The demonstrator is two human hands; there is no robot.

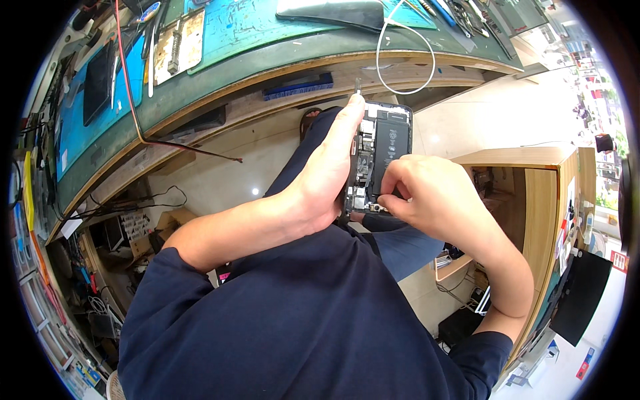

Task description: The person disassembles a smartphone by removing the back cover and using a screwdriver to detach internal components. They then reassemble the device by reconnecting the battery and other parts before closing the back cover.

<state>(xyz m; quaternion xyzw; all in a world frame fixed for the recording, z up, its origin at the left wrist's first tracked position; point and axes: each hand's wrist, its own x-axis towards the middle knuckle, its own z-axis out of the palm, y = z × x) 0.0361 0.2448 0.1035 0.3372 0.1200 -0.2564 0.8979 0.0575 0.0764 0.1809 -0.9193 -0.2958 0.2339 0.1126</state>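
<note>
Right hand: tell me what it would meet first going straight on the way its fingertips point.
The lower end of the open phone; whether the right hand already touches it is unclear. Beyond, the left hand seems next.

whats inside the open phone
Inside the phone, a dark battery lies right of the circuitry. The right hand covers part of the lower right; what sits under the battery cannot be seen.

pale tiled floor (480, 123) — wooden cabinet (520, 157) at right — green-topped workbench (267, 53) ahead
</note>
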